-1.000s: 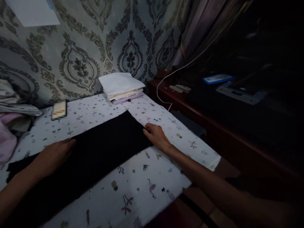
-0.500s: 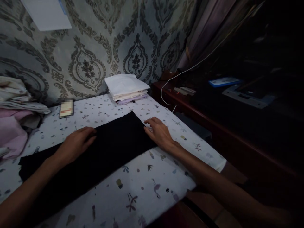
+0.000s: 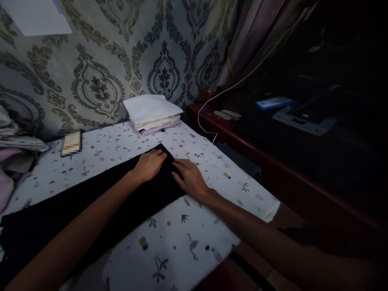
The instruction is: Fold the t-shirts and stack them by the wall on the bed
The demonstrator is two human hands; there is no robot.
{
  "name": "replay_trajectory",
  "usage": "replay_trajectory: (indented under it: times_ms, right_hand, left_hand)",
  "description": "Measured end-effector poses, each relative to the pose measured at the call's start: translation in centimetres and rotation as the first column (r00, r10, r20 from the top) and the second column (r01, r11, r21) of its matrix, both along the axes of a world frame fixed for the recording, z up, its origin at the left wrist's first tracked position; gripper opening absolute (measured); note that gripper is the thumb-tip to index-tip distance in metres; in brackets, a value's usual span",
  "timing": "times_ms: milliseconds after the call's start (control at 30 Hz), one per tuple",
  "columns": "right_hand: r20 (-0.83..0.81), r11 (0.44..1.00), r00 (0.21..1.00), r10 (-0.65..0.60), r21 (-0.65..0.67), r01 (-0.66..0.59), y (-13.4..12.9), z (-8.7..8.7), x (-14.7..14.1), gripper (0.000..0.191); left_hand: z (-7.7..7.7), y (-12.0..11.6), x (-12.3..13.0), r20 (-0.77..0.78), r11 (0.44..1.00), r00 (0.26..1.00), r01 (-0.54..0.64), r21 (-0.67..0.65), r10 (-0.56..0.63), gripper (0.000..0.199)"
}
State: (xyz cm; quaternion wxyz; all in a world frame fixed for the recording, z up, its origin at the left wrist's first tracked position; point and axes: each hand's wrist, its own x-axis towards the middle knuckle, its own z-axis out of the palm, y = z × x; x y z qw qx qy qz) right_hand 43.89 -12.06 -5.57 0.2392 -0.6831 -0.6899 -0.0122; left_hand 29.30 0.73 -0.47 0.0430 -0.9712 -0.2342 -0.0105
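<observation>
A black folded cloth [image 3: 121,202], perhaps a garment, lies flat and lengthwise across a white printed sheet [image 3: 188,226]. Which kind of clothing it is, I cannot tell. My left hand [image 3: 150,163] rests palm down on its far right part, fingers laid over the fabric near the upper corner. At the cloth's right end is my right hand [image 3: 191,178], its fingers stretched out and the thumb apart, touching the edge. Neither hand grips the fabric. My left forearm crosses over the cloth and hides some of it.
Behind the cloth stands a stack of folded white and lilac fabric [image 3: 153,109]. A blurred-out phone-like object [image 3: 71,142] lies at the back left, beside heaped clothes [image 3: 21,151]. To the right are a dark red wooden ledge [image 3: 230,125] and a white cable [image 3: 198,117].
My left hand has slid right along the black cloth, from its middle to near the right end. My right hand stays at that end. The view has turned slightly right.
</observation>
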Motion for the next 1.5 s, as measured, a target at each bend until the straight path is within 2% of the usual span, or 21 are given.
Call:
replay_trajectory:
  times_ms: [167, 300, 400, 467, 567, 633, 700, 800, 900, 1000, 1067, 1200, 1300, 1400, 1500]
  right_hand:
    - [-0.081, 1.0, 0.997, -0.006, -0.019, 0.004, 0.2, 0.0, 0.8, 0.036]
    - [-0.11, 1.0, 0.994, 0.017, 0.012, -0.015, 0.8, 1.0, 1.1, 0.037]
    - [-0.064, 0.994, 0.992, 0.105, 0.023, -0.103, 2.0, 1.5, 0.7, 0.046]
    - [-0.01, 0.985, 0.987, 0.163, -0.049, -0.163, 2.9, 1.2, 0.0, 0.051]
    - [0.101, 0.969, 0.981, 0.167, -0.201, -0.145, 3.7, 0.0, -0.9, 0.061]
    - [0.158, 0.961, 0.974, 0.163, -0.249, -0.12, 3.9, -0.8, -1.0, 0.065]
    - [0.182, 0.955, 0.966, 0.183, -0.266, -0.131, 3.8, -1.1, -0.8, 0.068]
    - [0.203, 0.952, 0.959, 0.195, -0.274, -0.135, 4.2, -0.5, -0.5, 0.072]
    - [0.219, 0.964, 0.958, 0.183, -0.23, -0.131, 5.7, 0.4, -1.1, 0.071]
    - [0.197, 0.964, 0.957, 0.212, -0.203, -0.172, 8.1, 0.6, -2.4, 0.069]
    - [0.193, 0.959, 0.957, 0.215, -0.225, -0.17, 9.5, -0.1, -3.0, 0.07]
    - [0.237, 0.96, 0.952, 0.192, -0.248, -0.132, 10.7, -1.7, -3.0, 0.077]
    - [0.241, 0.962, 0.952, 0.189, -0.242, -0.13, 10.5, -2.1, -2.8, 0.077]
    - [0.232, 0.957, 0.953, 0.197, -0.255, -0.136, 10.2, -1.9, -2.7, 0.074]
    - [0.216, 0.955, 0.954, 0.207, -0.257, -0.149, 10.1, -1.8, -2.7, 0.069]
  left_hand:
    - [-0.3, 0.3, -0.7, 0.032, 0.999, 0.999, 0.044, -0.027, -0.043, 0.023]
    - [-0.4, 0.0, -1.3, 0.071, 0.993, 0.995, 0.079, -0.093, -0.072, 0.028]
    - [-0.2, -1.1, -2.3, 0.067, 0.988, 0.996, 0.069, -0.137, -0.06, 0.032]
    - [-0.1, -2.1, -3.6, 0.053, 0.986, 0.997, 0.055, -0.157, -0.047, 0.033]
    - [-0.1, -3.1, -7.3, 0.065, 0.987, 0.998, 0.029, -0.155, -0.019, 0.034]
    - [-0.1, -3.3, -10.9, 0.086, 0.988, 0.996, -0.027, -0.15, 0.04, 0.036]
    - [-0.1, -3.1, -15.1, 0.101, 0.98, 0.984, -0.13, -0.153, 0.146, 0.039]
    - [-0.3, -2.6, -21.2, 0.13, 0.926, 0.927, -0.323, -0.194, 0.351, 0.049]
    - [-0.9, -2.4, -25.4, 0.117, 0.849, 0.854, -0.472, -0.238, 0.507, 0.06]
    - [-1.9, -2.1, -27.6, 0.073, 0.822, 0.835, -0.515, -0.242, 0.545, 0.066]
    - [-2.5, -1.6, -28.9, 0.043, 0.815, 0.835, -0.523, -0.248, 0.549, 0.071]
    - [-2.8, 0.3, -32.1, 0.005, 0.757, 0.791, -0.585, -0.291, 0.612, 0.079]
    - [-2.3, 1.5, -34.2, 0.086, 0.756, 0.79, -0.541, -0.368, 0.607, 0.072]
    - [-1.8, 2.2, -35.1, 0.185, 0.76, 0.746, -0.581, -0.292, 0.64, 0.058]
    - [-1.4, 2.9, -35.4, 0.149, 0.694, 0.68, -0.682, -0.232, 0.718, 0.041]
